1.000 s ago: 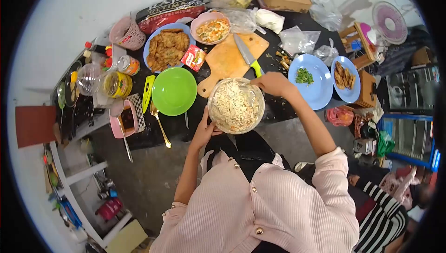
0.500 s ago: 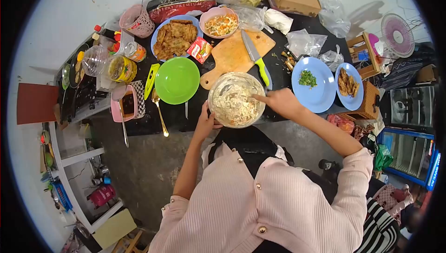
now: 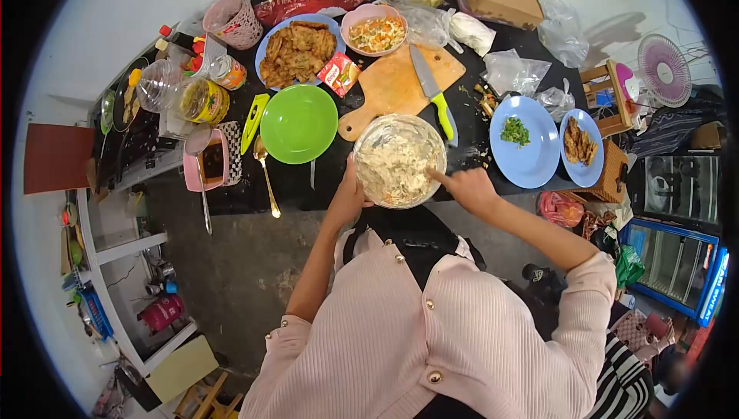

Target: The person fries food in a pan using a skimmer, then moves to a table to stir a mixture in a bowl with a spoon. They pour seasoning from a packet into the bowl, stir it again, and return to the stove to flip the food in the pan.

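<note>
A clear bowl [image 3: 399,160] of pale, lumpy batter with orange bits stands at the front edge of the black table. My left hand [image 3: 350,194] grips its left side. My right hand [image 3: 471,189] is closed at the bowl's right rim, on what looks like a utensil handle; the part in the batter is hard to make out. Behind the bowl lie a wooden cutting board [image 3: 389,89] and a knife with a green handle [image 3: 444,115]. An empty green plate [image 3: 299,125] sits to the left.
Fried pieces fill a blue plate [image 3: 269,68] at the back, beside a pink bowl [image 3: 376,30] of chopped vegetables. On the right are a blue plate with chopped greens [image 3: 525,159] and one with browned pieces [image 3: 583,169]. A gold spoon [image 3: 266,176] lies left.
The view has shifted slightly. My right hand has moved down along the bowl's right side, and the batter's surface has changed shape. My left hand still holds the bowl.
</note>
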The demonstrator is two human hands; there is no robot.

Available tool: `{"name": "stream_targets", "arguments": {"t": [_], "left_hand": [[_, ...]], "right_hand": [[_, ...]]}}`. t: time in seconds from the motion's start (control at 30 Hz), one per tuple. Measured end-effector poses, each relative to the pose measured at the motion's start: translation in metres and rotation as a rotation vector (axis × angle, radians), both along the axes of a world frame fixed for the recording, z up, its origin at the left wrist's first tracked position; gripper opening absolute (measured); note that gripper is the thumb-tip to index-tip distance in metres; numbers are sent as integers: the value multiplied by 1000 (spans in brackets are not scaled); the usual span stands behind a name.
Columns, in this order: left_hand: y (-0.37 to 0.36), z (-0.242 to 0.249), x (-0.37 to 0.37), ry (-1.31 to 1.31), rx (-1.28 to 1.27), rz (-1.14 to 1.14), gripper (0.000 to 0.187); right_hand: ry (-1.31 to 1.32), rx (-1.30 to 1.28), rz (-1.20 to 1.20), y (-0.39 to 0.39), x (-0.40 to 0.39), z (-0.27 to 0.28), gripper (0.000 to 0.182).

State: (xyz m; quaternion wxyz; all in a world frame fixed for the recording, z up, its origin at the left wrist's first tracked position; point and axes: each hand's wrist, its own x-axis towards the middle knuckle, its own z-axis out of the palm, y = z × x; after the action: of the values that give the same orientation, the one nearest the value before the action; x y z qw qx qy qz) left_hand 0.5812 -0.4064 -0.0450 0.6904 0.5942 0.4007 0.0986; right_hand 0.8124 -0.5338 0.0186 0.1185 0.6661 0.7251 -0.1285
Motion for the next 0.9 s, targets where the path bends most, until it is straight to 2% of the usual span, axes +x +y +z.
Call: {"name": "stream_targets", "arguments": {"t": [0.07, 0.17, 0.27, 0.3, 0.37, 0.53, 0.63, 0.73, 0.83, 0.87, 0.9], "left_hand": [[2, 8, 1, 30, -51, -23, 57], [-2, 1, 2, -21, 0, 66, 59], [-7, 0, 2, -24, -52, 127, 61], [-7, 1, 1, -14, -85, 140, 61], [-8, -10, -3, -47, -134, 180, 61], [-15, -7, -6, -53, -302, 152, 60], [-19, -11, -5, -140, -340, 159, 64], [-19, -13, -2, -184, -380, 229, 67], [-20, -3, -1, -182, -398, 261, 66], [-21, -1, 0, -196, -395, 280, 65], [-22, -3, 0, -202, -425, 296, 65]], "right_hand": [[14, 0, 11, 23, -1, 6, 53], [-27, 114, 30, 35, 2, 13, 44], [-139, 146, -4, 44, 4, 53, 32], [-156, 200, -39, 49, 4, 71, 17], [-229, 200, 25, 61, 11, 89, 11], [-382, 87, 220, 101, 1, 58, 7], [-520, -35, 288, 124, -25, 27, 4], [-447, -467, 232, 161, -36, 36, 12], [-399, -565, 283, 183, -15, 46, 17], [-454, -794, 327, 196, 1, 13, 25], [-260, -882, 235, 191, 20, -13, 27]]}}
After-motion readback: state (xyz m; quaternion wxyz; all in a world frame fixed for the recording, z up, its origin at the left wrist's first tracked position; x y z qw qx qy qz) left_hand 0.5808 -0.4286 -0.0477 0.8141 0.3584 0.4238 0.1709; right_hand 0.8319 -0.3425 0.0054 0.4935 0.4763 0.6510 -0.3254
